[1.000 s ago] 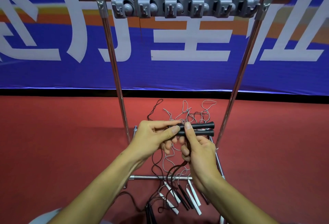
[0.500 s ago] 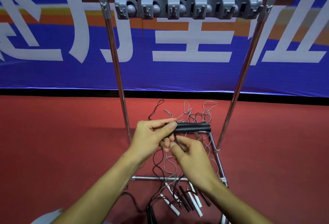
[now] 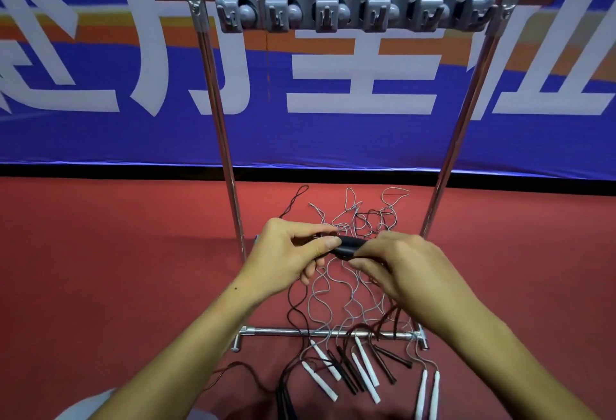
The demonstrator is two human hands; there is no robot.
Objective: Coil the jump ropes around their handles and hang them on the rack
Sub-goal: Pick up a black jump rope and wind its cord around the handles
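Observation:
Two black jump-rope handles [image 3: 350,247] lie side by side, held level in front of me. My left hand [image 3: 293,258] pinches their left end between thumb and fingers. My right hand [image 3: 405,268] lies over their right part, its fingers curled round them and hiding most of them. A dark rope [image 3: 388,319] trails down from the hands. The grey hook rack [image 3: 353,9] is fixed to the top bar of a metal stand [image 3: 221,113], well above both hands, with nothing on its hooks.
Several tangled black and grey ropes [image 3: 353,219] lie on the red floor inside the stand's base. Several white handles [image 3: 365,364] and black handles [image 3: 346,369] lie beyond the front base bar [image 3: 280,331]. A blue banner stands behind.
My right hand has come up from under the handles and moved right, and now covers their right part. My left hand keeps its pinch on the left end. The view has drifted slightly.

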